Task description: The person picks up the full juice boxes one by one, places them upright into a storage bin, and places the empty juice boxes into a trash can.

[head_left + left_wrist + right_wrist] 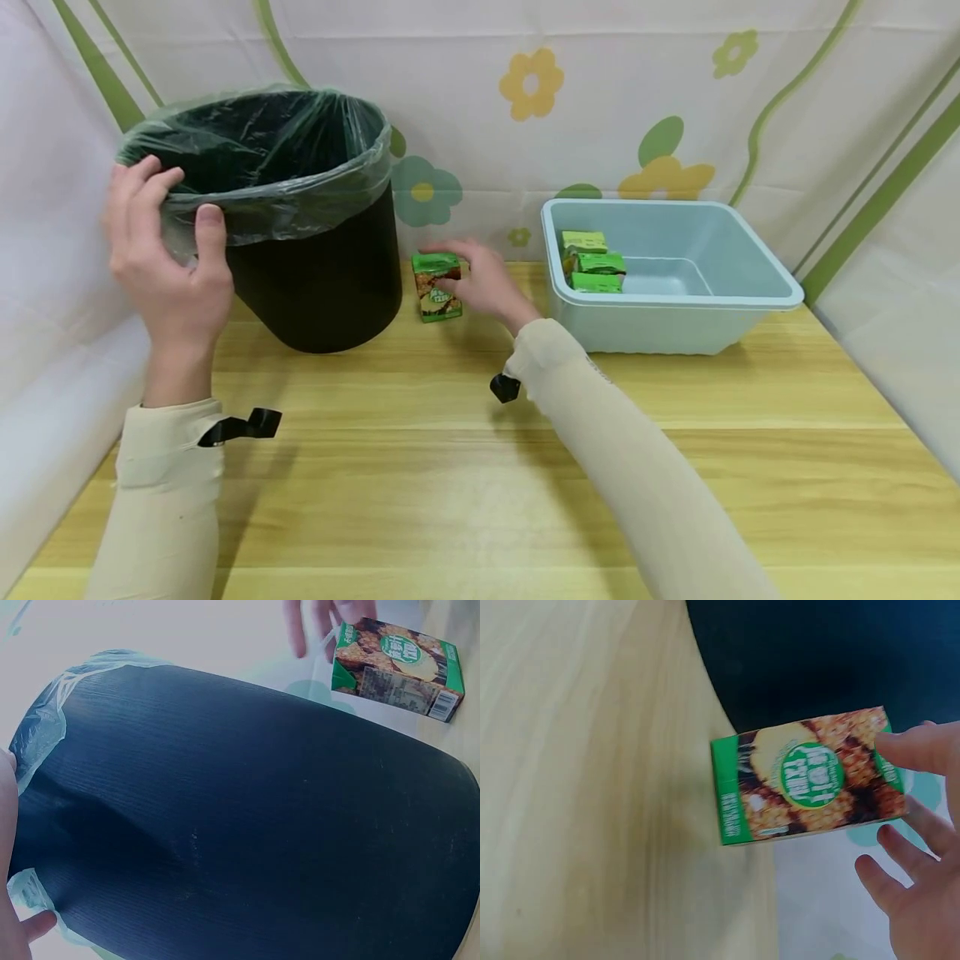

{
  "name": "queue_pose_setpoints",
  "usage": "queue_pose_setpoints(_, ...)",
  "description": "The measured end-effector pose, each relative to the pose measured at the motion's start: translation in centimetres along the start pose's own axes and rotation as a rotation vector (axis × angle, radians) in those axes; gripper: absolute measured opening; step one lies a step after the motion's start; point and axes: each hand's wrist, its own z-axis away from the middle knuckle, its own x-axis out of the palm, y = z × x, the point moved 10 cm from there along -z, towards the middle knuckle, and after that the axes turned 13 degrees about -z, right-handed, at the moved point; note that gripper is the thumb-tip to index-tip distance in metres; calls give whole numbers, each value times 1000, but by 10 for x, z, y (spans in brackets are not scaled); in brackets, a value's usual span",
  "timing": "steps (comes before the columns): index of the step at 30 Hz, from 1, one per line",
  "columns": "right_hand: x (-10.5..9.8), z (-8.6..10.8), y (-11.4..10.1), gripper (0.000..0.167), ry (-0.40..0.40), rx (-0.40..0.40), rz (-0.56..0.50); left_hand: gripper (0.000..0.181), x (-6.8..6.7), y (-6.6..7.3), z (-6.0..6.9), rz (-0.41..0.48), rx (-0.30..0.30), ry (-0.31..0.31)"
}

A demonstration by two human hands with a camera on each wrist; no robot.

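At the left of the table stands a black trash bin (322,292), its rim covered by a thin translucent green bag (300,208). My left hand (168,258) holds the bin's lined rim at the left, fingertips over the opening and thumb at the front. Beside the bin, a green-and-brown juice box (437,287) with a pineapple picture stands upright. My right hand (487,283) reaches around its upper part. In the right wrist view, the thumb (915,748) lies over the box front (810,776), and the other fingers are spread behind it.
A light blue plastic basket (675,325) stands on the right of the wooden table (450,500). Several green boxes (596,262) sit at its left end. A white curtain (450,83) with flower prints hangs close behind the bin and basket.
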Motion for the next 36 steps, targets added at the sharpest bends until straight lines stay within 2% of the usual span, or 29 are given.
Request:
queue_pose_setpoints(10, 0, 5, 9, 41, 10, 7, 11, 47, 2, -3, 0, -10, 8, -8)
queue_pose_setpoints(17, 1, 8, 5, 35, 22, -44, 110, 47, 4, -4, -1, -15, 9, -15)
queue_pose_setpoints(21, 2, 10, 6, 35, 25, -48, 132, 47, 3, -4, 0, -13, 7, -14)
queue_pose_setpoints(27, -2, 12, 7, 32, 58, -54, 124, 49, 3, -5, 0, -23, 7, -15)
queue_pose_setpoints(33, -5, 15, 8, 30, 75, -61, 40, 47, 3, -7, 0, -32, 12, -16)
queue_pose_setpoints(36, -6, 17, 8, 32, 73, -54, 31, 47, 4, -8, -1, -35, 15, -18)
